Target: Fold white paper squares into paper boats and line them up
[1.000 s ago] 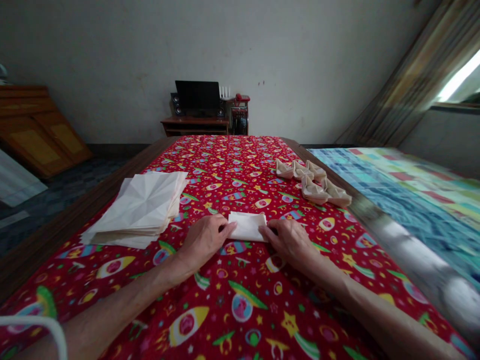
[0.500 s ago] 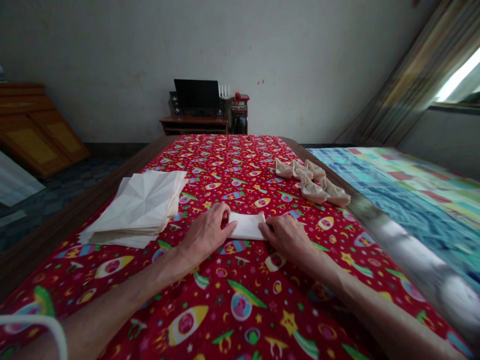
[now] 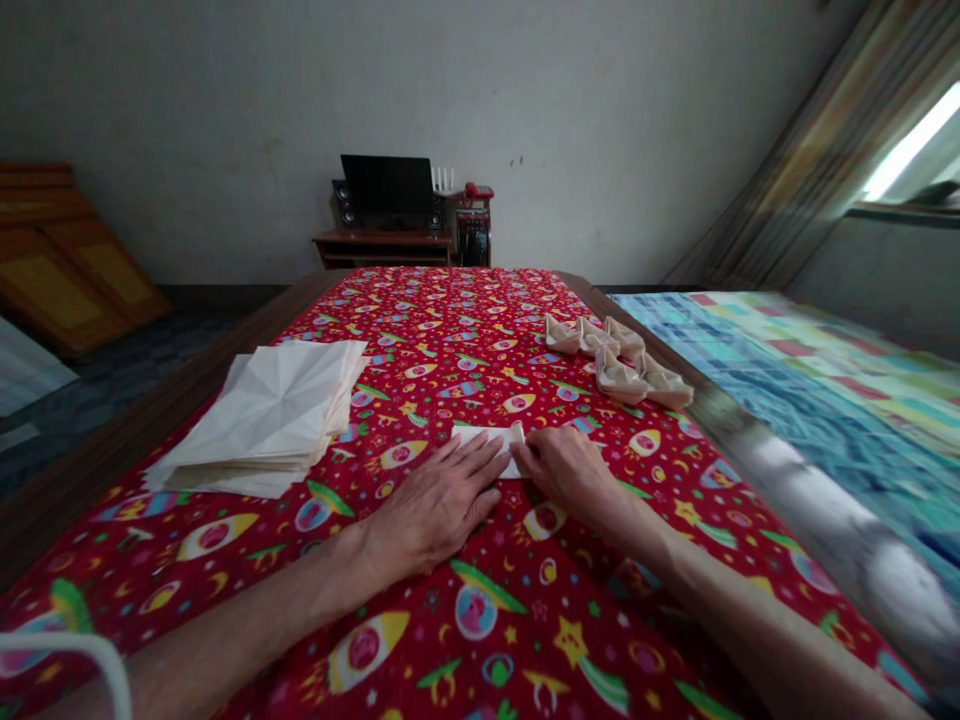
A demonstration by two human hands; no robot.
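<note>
A narrow strip of folded white paper (image 3: 484, 447) lies on the red rocket-print cloth (image 3: 450, 320), partly covered by both hands. My left hand (image 3: 439, 500) rests flat with its fingers spread, the fingertips lying over the paper's near edge. My right hand (image 3: 566, 470) grips the paper's right end between thumb and fingers, where a small fold stands up. To the left sits a thick stack of creased white paper sheets (image 3: 262, 420). Several folded paper boats (image 3: 619, 360) stand in a cluster at the far right of the cloth.
The cloth covers a table with a dark wooden edge (image 3: 187, 385). Beyond its right side lies a blue patchwork quilt (image 3: 787, 380). A low desk with a monitor (image 3: 386, 185) stands against the far wall, and a wooden cabinet (image 3: 60, 270) stands at the left.
My left hand has slid to the right and flattened across the paper, covering more of it. The right hand stays at the paper's right end. The view has tilted slightly.
</note>
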